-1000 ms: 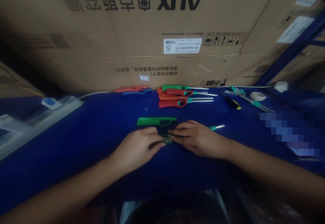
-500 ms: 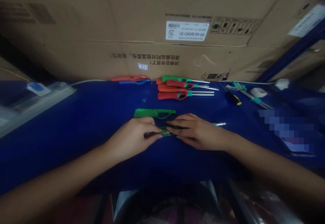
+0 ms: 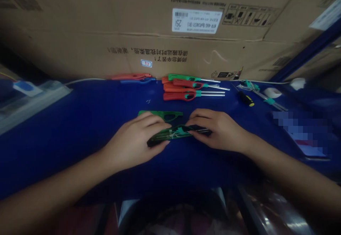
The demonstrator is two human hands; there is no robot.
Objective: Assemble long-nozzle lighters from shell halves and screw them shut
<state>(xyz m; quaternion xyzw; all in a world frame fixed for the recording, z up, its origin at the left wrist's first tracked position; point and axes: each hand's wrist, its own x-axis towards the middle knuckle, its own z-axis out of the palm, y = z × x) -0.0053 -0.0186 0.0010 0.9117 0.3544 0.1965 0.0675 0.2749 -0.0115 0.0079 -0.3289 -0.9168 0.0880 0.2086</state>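
Observation:
Between my hands is an opened green lighter [image 3: 173, 133], a long-necked kind, with its inner parts and a teal piece showing. My left hand [image 3: 141, 135] is closed around its handle end, thumb in front and fingers behind. My right hand [image 3: 220, 128] pinches it near the trigger and neck; the metal tube's far end is hidden by that hand. Just behind my left hand lies a separate green handle shell [image 3: 173, 115] on the blue table, partly covered by my fingers.
Several assembled red and green lighters [image 3: 181, 95] lie at the back before a cardboard box [image 3: 106, 21]. Red and blue shells [image 3: 137, 76] lie left of them. A screwdriver [image 3: 246, 99], loose metal tubes [image 3: 277, 103] and a phone-like slab [image 3: 303, 135] are at right.
The lighter now shows more of its inside and appears tilted up. My right hand has shifted right and spread less over it; my left hand now partly covers the loose green shell.

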